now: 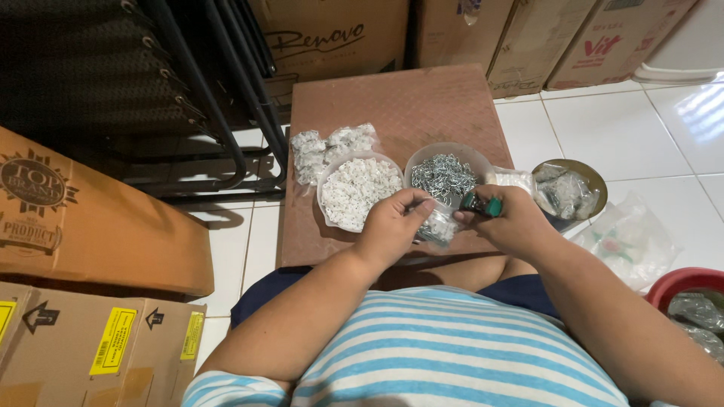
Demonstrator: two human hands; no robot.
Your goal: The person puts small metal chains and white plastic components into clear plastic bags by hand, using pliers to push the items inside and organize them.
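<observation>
Left hand [392, 224]: we see it pinching a small clear plastic packet of metal bits [437, 226].
Right hand [507, 218]: closed on a green-handled tool [480, 203].
Filled packets [332, 145]: a few (beside the bowls).
Left over: round white bowl of white plastic pieces [356, 191] and round clear bowl of silvery metal pieces [445, 175] — both well stocked.

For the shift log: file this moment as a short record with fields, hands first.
left hand: pinches the top of a small clear bag of metal pieces
right hand: grips a green-handled tool at the bag
white bowl: full of small white pieces
clear bowl: full of metal pieces
brown board: bears both bowls and filled bags
dark bowl: on the tile floor, holds clear bags
</observation>
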